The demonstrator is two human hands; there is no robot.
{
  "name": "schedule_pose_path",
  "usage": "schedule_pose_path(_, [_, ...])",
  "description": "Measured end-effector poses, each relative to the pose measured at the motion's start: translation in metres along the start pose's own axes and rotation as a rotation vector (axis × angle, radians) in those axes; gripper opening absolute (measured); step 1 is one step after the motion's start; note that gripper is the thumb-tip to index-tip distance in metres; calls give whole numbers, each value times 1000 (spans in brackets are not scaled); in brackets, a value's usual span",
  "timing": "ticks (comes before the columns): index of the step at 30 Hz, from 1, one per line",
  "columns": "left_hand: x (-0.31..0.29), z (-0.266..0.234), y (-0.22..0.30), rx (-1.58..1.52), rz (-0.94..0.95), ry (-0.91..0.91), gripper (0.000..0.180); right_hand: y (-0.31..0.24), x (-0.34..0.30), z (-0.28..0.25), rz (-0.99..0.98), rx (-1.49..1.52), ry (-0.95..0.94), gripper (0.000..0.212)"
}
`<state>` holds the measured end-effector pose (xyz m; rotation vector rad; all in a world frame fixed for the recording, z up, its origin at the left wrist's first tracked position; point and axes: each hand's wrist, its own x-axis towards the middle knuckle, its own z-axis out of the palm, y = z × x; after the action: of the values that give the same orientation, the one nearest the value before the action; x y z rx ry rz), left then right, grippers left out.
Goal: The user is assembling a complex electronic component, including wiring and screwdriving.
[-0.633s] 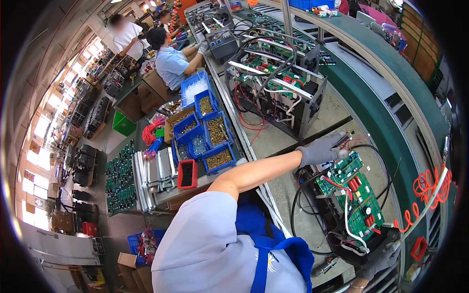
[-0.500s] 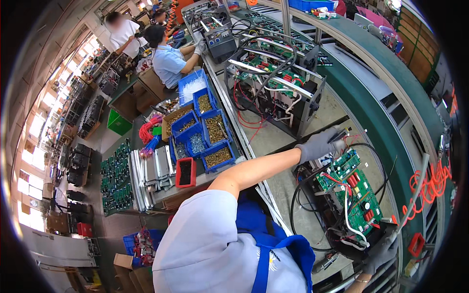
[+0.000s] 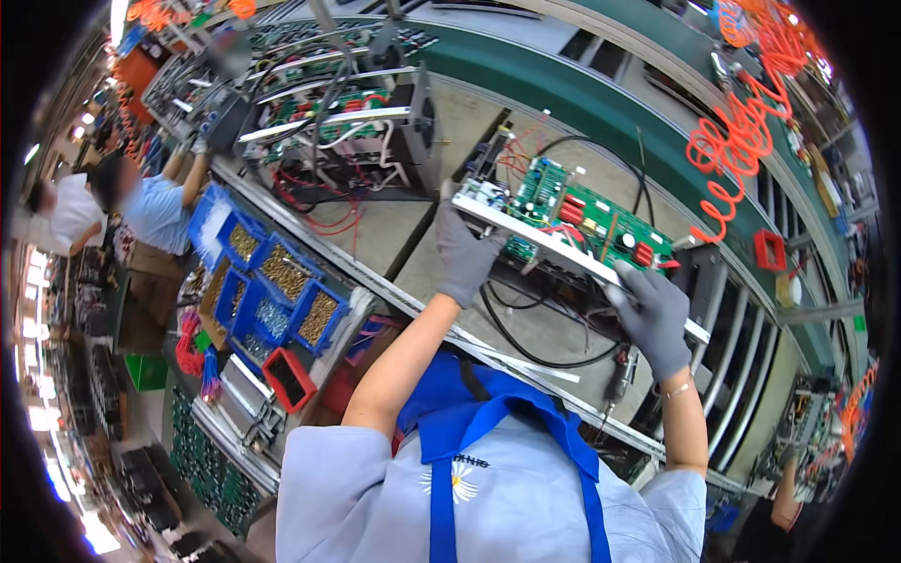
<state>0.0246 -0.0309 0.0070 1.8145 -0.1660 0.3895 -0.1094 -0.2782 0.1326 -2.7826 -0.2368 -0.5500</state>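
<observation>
Both of my hands wear grey gloves and hold a metal-framed unit with a green circuit board (image 3: 572,211) on top, tilted up off the bench. My left hand (image 3: 462,251) grips the unit's left end. My right hand (image 3: 654,314) grips its front edge at the right. Black cables (image 3: 526,342) hang in loops under the unit, and red wires run into its far left corner.
A second open unit with red wiring (image 3: 347,127) stands further along the bench. Blue bins of small brass parts (image 3: 282,281) and a red bin (image 3: 286,378) sit at my left. An orange coiled hose (image 3: 741,141) hangs at the right. Other workers (image 3: 155,206) stand far left.
My left hand has gone from reaching onto the board to gripping the unit's end. My right hand has come up onto it, and the unit is lifted and tilted. The view has swung.
</observation>
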Motion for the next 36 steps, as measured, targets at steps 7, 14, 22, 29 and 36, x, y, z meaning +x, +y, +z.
schedule_pose_path(7, [-3,3,10,25,-10,10,109,-1,-7,-6,3,-62,15,28])
schedule_pose_path(14, [-3,1,17,21,-62,22,108,6,-8,2,35,-77,13,29])
schedule_pose_path(22, [4,3,5,-55,16,-31,95,15,-3,6,8,-121,43,28])
schedule_pose_path(29, [4,3,-3,-219,-82,-47,93,28,-7,23,-70,-84,106,27])
schedule_pose_path(36, [2,6,9,-208,-89,-131,94,54,-14,38,-118,32,111,27])
